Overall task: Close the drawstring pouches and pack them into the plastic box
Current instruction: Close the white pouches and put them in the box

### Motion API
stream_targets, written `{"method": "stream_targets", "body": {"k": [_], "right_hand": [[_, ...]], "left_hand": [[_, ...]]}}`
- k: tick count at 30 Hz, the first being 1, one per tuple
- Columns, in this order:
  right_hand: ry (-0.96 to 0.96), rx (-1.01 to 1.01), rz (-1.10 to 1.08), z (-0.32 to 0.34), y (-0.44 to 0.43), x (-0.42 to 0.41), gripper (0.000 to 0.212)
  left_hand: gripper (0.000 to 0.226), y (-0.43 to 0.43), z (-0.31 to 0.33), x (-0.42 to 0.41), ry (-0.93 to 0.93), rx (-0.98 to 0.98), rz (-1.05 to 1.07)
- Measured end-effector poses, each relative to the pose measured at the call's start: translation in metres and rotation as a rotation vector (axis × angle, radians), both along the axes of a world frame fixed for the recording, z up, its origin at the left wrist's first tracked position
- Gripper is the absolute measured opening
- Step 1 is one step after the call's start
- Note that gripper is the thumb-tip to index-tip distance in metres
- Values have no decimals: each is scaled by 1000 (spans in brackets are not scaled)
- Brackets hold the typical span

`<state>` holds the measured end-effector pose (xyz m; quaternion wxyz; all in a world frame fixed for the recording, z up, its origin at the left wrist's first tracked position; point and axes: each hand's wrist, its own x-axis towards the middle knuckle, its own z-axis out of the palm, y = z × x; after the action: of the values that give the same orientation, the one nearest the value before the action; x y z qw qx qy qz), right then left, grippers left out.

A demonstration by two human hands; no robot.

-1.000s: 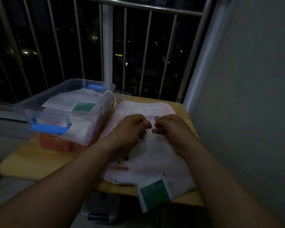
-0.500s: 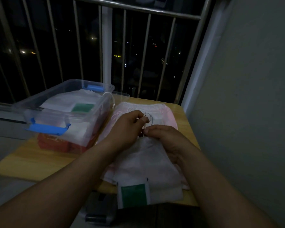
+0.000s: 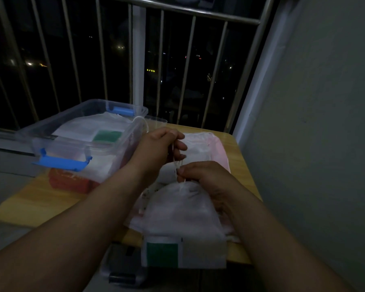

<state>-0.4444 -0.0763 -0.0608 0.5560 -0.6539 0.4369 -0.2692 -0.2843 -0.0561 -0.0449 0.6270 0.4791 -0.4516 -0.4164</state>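
Now your left hand (image 3: 159, 149) is gripping the drawstring (image 3: 175, 162) while your right hand (image 3: 207, 178) is pinching the gathered neck of the white pouch (image 3: 181, 218), which is lying on pink pouches (image 3: 219, 149) on the table (image 3: 241, 167). Its green label (image 3: 162, 257) is showing too dim to read. The plastic box (image 3: 114, 149), holding other pouches, is sitting just beside your left hand.

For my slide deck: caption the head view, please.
Left hand holds the cord, right hand pinches the pouch neck, beside the box.
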Motion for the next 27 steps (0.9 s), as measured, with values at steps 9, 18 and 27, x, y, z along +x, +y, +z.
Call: {"method": "stream_targets", "body": {"k": [9,18,27], "right_hand": [[21,-147,93,5,5,3,24],[-290,70,-76,2,-6,-7,19],[-173,-63,-122,2,-9,-10,17]], "left_hand": [[33,4,5,-6,-106,-26,-126],[25,14,-13,-1,-926,-50,-9],[25,13,-3,2,-855,124,-39]]}}
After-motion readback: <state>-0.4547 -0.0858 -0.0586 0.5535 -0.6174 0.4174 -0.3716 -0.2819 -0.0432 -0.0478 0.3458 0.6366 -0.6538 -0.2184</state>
